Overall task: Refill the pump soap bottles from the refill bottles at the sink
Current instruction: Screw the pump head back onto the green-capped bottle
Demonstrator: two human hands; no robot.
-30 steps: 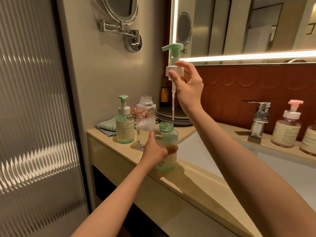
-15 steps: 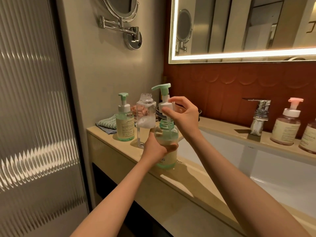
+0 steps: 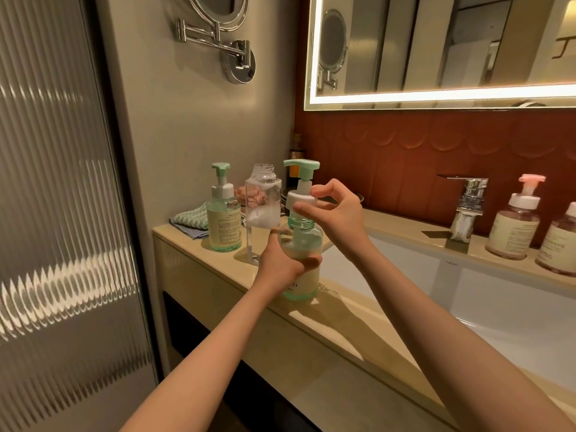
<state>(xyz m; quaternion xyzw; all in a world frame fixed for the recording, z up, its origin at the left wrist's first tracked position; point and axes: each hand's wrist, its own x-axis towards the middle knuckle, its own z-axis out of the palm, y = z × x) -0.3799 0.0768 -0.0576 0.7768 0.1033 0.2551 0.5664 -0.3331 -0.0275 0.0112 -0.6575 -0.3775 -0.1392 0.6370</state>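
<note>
Leftmost, a ribbed glass panel fills the side, and a chrome swing-arm mirror hangs on the wall. On the beige counter lies a folded green-striped cloth, with a capped green pump soap bottle standing upright just beside it. Next stands a clear refill bottle, uncapped and nearly empty, with white foam at mid-height. Close in front of it the left hand wraps firmly round the body of an open green soap bottle, which stands on the counter's front edge by the sink basin. Over its threaded neck the right hand pinches the white collar of a green pump head between thumb and fingers; the collar sits slightly above the neck, the stem reaching down into the bottle. Further right a chrome faucet stands behind the basin, then a pink pump bottle and a second one at the frame's edge. A lit mirror hangs above.
</note>
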